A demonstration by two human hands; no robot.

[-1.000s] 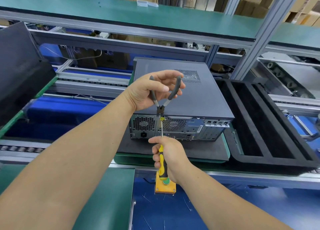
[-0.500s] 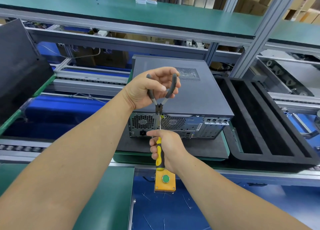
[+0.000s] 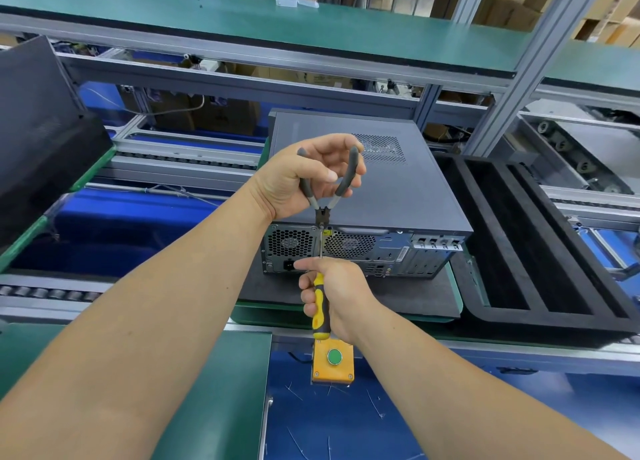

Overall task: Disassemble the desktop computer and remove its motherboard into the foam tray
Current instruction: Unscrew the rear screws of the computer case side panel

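Observation:
A grey desktop computer (image 3: 398, 189) lies flat on a dark mat (image 3: 398, 298), its rear panel with fan grilles facing me. My left hand (image 3: 294, 179) grips grey-handled pliers (image 3: 346, 179), their jaws down at the top edge of the rear panel. My right hand (image 3: 332, 286) holds a yellow-and-black screwdriver (image 3: 318, 307), its thin shaft pointing up to meet the pliers' jaws. A black foam tray (image 3: 540, 317) with long slots lies to the computer's right.
A yellow button box (image 3: 333, 373) with a green button hangs on the bench edge below my right hand. A black foam block (image 3: 38, 154) stands at left. Roller conveyors run left and right; a green shelf (image 3: 242, 19) spans overhead on aluminium posts.
Both hands have held their tools throughout. The screwdriver has moved up slightly toward the rear panel, and the pliers' jaws stay at its tip.

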